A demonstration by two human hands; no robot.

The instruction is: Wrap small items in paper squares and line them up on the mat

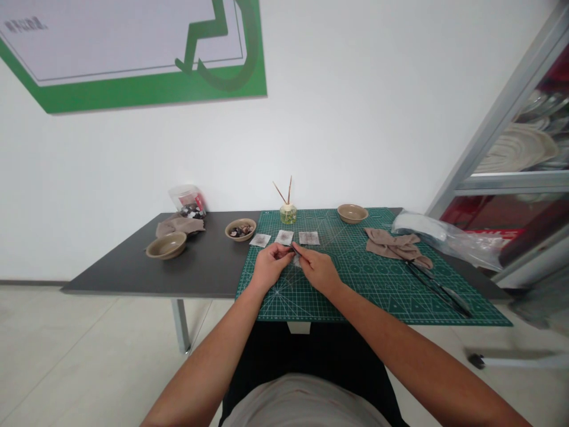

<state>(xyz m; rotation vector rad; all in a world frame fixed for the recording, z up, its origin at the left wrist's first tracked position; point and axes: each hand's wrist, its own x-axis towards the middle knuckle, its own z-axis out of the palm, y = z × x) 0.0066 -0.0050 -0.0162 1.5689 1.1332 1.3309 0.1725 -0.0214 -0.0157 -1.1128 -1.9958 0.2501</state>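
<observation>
Above the green cutting mat (284, 302), my left hand (270, 265) and my right hand (318, 270) meet with fingers pinched together. Between their fingertips is a small dark piece (291, 249), too small to name surely. Under the right fingers shows a pale greyish square (297, 261), partly hidden. Just beyond the hands lie three white squares with dark smudges: a left one (260, 240), a middle one (284, 237) and a right one (309, 238). A bowl of dark and light pebbles (240, 230) stands to the left of them.
A reed diffuser (288, 214) stands at the back near the wall. Other items are an empty bowl (166, 246), another bowl (352, 213), a bag of pebbles (191, 204), brown cloths (395, 244), black tongs-like tool (438, 287) and clear plastic packaging (448, 234).
</observation>
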